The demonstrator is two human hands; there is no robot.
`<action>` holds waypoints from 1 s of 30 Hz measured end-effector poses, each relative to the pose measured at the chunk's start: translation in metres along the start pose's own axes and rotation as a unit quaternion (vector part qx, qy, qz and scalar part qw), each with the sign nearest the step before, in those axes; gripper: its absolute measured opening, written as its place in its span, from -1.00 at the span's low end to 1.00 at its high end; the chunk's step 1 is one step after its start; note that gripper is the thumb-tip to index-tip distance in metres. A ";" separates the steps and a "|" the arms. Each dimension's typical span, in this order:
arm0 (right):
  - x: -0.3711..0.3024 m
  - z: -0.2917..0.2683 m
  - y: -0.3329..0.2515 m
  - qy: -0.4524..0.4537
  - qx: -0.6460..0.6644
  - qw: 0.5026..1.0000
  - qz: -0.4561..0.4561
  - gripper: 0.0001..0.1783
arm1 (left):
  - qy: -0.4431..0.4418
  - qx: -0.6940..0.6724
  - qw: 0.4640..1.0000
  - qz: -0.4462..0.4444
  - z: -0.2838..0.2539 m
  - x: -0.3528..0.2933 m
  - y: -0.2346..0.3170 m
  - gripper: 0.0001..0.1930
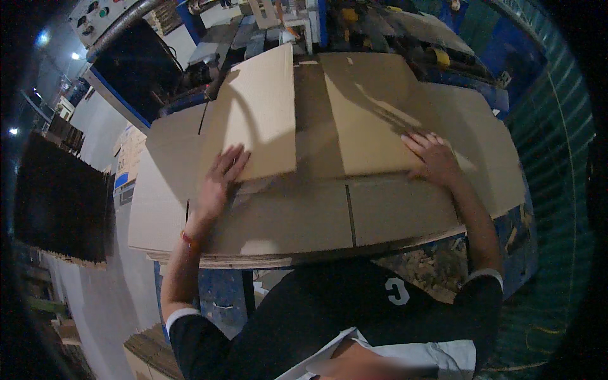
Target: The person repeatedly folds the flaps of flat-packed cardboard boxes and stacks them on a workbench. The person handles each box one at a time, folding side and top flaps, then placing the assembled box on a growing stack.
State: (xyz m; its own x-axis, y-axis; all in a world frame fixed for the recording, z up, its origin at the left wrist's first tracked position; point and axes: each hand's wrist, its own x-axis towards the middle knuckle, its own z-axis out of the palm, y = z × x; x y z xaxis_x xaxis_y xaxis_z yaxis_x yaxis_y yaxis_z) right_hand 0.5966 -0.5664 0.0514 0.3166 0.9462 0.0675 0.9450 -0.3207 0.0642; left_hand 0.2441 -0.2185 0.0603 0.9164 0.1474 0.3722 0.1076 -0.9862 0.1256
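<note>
A flat cardboard box blank (272,218) lies on top of a stack of cardboard sheets in front of me. Its left panel (266,114) and right panel (367,114) are folded inward, leaving a shadowed gap between them. My left hand (221,171) rests at the outer lower side of the left panel, fingers stretched out. On the right panel's outer side lies my right hand (434,157), palm down with fingers extended. Neither hand grips anything. Dark slots cut into the board show along its near side.
Beyond the stack stands a blue machine with a dark slatted bed (234,35) and a control panel (95,16). A pile of cardboard (63,196) stands at the left beside the grey floor. Green corrugated sheeting (557,209) runs along the right.
</note>
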 end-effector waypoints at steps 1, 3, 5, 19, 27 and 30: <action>0.016 0.002 0.009 0.015 0.007 1.000 -0.001 -0.08 | 0.008 0.007 1.000 0.015 0.005 0.014 -0.011 -0.38; 0.055 0.005 0.025 0.001 0.025 1.000 0.002 -0.06 | 0.013 0.013 1.000 0.014 0.016 0.045 -0.036 -0.37; 0.080 0.010 0.032 0.016 0.005 1.000 0.012 -0.06 | 0.025 0.014 0.999 -0.018 0.026 0.072 -0.056 -0.35; -0.190 0.031 0.094 0.368 0.108 0.832 0.401 -0.43 | 0.333 0.032 0.738 -0.586 -0.030 -0.164 -0.096 -0.25; -0.211 0.090 0.130 0.473 0.365 0.644 0.479 -0.42 | 0.432 -0.047 0.671 -0.601 -0.016 -0.208 -0.093 -0.23; -0.190 0.059 0.122 0.534 0.345 0.560 0.531 -0.44 | 0.427 -0.120 0.697 -0.563 -0.045 -0.199 -0.082 -0.22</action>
State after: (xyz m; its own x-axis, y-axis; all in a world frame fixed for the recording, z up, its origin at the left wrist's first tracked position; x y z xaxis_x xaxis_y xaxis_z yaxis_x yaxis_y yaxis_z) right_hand 0.6572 -0.7825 -0.0121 0.8484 -0.4466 0.2841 0.1943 -0.2365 -0.9520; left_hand 0.0358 -0.1640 0.0173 -0.2717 0.9102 0.3126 0.4111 -0.1839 0.8928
